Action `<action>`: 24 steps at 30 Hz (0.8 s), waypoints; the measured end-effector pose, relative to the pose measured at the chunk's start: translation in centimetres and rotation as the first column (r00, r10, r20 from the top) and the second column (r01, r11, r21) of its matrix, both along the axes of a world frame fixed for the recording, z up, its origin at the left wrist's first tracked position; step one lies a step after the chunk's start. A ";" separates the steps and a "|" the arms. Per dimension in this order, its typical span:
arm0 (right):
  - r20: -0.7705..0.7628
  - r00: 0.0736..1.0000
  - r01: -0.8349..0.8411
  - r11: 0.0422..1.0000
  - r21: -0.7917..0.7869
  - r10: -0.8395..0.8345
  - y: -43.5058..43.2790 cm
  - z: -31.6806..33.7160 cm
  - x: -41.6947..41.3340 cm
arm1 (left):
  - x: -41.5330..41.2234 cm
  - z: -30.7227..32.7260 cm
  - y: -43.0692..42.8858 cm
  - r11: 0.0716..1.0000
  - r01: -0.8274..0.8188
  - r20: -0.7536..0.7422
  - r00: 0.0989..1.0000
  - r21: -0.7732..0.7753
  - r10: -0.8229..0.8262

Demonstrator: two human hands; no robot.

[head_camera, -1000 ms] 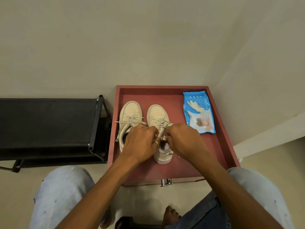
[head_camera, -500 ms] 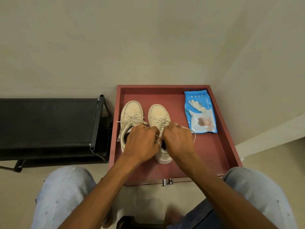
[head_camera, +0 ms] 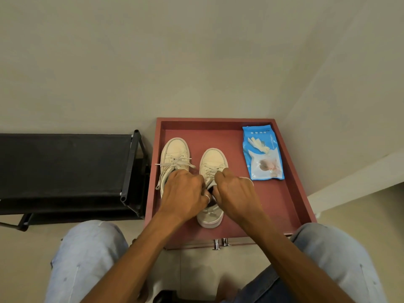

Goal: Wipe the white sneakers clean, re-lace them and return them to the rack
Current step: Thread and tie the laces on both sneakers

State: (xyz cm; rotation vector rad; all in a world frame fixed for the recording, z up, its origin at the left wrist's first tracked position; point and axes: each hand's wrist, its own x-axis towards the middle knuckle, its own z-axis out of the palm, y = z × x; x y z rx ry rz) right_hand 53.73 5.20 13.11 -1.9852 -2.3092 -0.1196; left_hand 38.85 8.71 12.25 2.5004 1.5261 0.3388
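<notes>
Our left hand and right hand pinch the lace on 1 sneaker; uneven tugging could, we judge, pull an end out.

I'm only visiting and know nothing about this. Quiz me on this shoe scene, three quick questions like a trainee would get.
1. Fill in: the black rack stands to the red tray's ___ side.
2. True or false: the wipes packet lies in the tray.
3. The left hand and right hand are busy at which sneaker? A: the one nearer the rack. B: the one nearer the packet. C: neither.
Key: 1 left; 2 true; 3 B, the sneaker nearer the packet.
</notes>
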 end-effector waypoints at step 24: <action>-0.256 0.946 0.083 0.910 -0.405 -0.200 2.9 -0.2 4.3 | 0.2 -0.6 0.3 0.992 0.115 -0.084 0.989 -0.060 -0.120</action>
